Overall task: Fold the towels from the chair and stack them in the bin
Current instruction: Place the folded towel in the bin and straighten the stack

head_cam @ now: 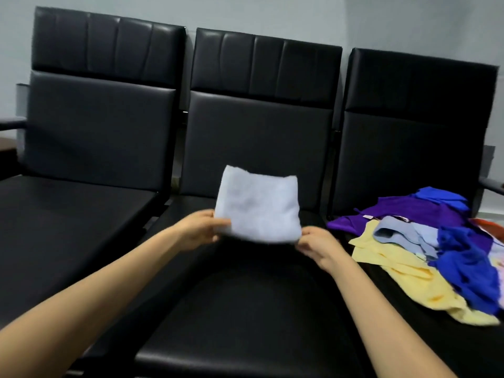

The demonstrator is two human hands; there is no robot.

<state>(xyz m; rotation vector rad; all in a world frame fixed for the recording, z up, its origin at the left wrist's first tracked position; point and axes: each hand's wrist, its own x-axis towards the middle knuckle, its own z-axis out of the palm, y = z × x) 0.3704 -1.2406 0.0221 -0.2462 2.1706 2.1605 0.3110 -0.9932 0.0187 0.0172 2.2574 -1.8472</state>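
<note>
A folded pale blue-white towel [257,205] is held up over the seat of the middle black chair [245,296]. My left hand [200,230] grips its lower left corner, thumb on top. My right hand [316,245] pinches its lower right corner. On the right chair seat lies a loose pile of towels [425,249]: yellow, purple, royal blue, grey-blue and a bit of orange. No bin is in view.
Three black padded chairs stand side by side against a grey wall. The left chair seat [68,227] is bare. A dark armrest [491,185] sits at the far right, and a table edge [6,147] at the far left.
</note>
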